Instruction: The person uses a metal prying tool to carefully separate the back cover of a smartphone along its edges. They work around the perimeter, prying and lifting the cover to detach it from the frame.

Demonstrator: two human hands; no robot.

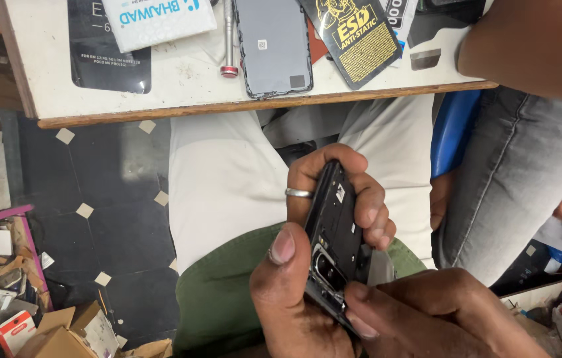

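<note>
**Mia:** What are the hands holding?

**Sam:** They are holding an opened black phone [334, 238] in the lower middle of the frame, over the person's lap. Its back is off, and the camera part is showing.

**Mia:** What is the left hand [294, 298] doing?

**Sam:** It is gripping the phone's lower end. Its thumb is pressing on the left edge.

**Mia:** And the right hand [344, 192]?

**Sam:** It is wearing a ring [299, 193]. Its fingers are curling tight around the top of the phone.

**Mia:** What is lying on the table [181, 86]?

**Sam:** At the top of the frame, a grey phone back cover [273, 43] is lying beside a silver screwdriver [229, 36]. A black and yellow bag [354, 36] is sitting just to the right of the cover.

**Mia:** Is anyone else there?

**Sam:** Yes, another person in grey jeans [526, 179] is sitting at the right.
</note>
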